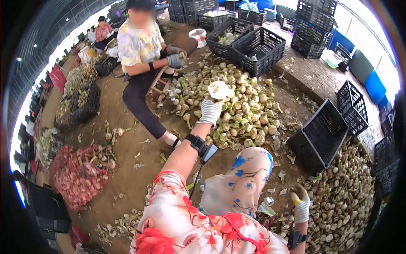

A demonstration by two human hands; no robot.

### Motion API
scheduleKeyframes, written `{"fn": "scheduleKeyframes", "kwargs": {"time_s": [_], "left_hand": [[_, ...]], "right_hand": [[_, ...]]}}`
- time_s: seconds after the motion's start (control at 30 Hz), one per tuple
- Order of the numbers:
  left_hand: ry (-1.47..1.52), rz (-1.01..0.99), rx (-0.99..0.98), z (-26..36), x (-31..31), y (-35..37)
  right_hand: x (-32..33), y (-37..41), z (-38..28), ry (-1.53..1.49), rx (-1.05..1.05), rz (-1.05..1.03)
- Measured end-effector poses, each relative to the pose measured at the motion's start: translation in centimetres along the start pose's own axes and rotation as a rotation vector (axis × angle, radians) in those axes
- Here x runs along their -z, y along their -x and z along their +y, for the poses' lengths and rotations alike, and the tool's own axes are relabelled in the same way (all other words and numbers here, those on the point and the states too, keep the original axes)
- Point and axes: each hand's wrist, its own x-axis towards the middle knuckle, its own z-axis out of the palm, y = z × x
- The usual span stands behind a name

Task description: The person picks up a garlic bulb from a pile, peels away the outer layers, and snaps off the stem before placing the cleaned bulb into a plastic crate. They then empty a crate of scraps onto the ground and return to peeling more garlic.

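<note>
My left hand [210, 111], in a striped white glove, is stretched out forward and holds a pale round trimmed bulb [218, 89] above the middle heap of bulbs [243, 110]. A black band with a small device [198, 144] sits on that wrist. My right hand [301, 207], also gloved, is low at the right, at the edge of a second heap of bulbs [342, 199]. Whether its fingers grip anything cannot be made out. My knee under patterned cloth [241, 182] lies between the two hands.
A seated person [141, 51] in gloves works at the far side of the middle heap. Black plastic crates stand behind it [258, 48] and one lies tipped at the right [321, 135]. Red net sacks [74, 178] and trimmings cover the dirt floor on the left.
</note>
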Motion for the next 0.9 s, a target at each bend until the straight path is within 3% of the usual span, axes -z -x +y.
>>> {"fn": "scheduleKeyframes", "kwargs": {"time_s": [0.03, 0.13, 0.17, 0.2, 0.3, 0.47, 0.67, 0.73, 0.8, 0.87, 0.9], "left_hand": [[-0.106, 0.046, 0.010, -1.9, -0.7, -0.8], [-0.013, 0.106, 0.125, -7.2, -2.1, -1.4], [-0.012, 0.167, 0.070, -9.0, -2.8, -1.7], [-0.093, 0.022, 0.303, -7.2, -0.7, -0.9], [0.002, 0.175, 0.184, -14.5, -3.9, -1.8], [-0.301, -0.023, 0.384, -12.0, 0.3, 0.2], [-0.277, -0.158, 0.530, -16.3, -1.3, 0.2], [-0.138, 0.042, 0.393, -17.5, -2.2, 0.6], [-0.186, 0.004, 0.389, -15.5, -1.1, 1.0], [0.146, -0.080, 0.603, -10.9, 1.1, 1.8], [0.510, -0.051, 0.567, -10.7, 0.7, 2.0]], "right_hand": [[0.5, 0.2, 1.3, -0.102, -0.090, 0.004], [1.2, 1.3, 2.7, -0.052, -0.105, 0.045], [1.7, 1.5, 3.4, -0.054, -0.174, 0.079], [1.3, 1.9, 2.6, -0.056, -0.242, 0.106], [1.9, 1.7, 4.2, -0.086, -0.231, 0.047], [1.9, 1.4, 5.6, -0.063, -0.230, 0.072], [1.4, 1.0, 5.1, -0.060, -0.249, 0.046], [1.2, 1.1, 5.3, -0.053, -0.234, 0.044], [1.0, 1.2, 5.1, -0.045, -0.218, 0.045], [0.7, 1.4, 4.7, -0.051, -0.246, 0.042], [0.6, 1.5, 4.5, -0.055, -0.259, 0.042]]}}
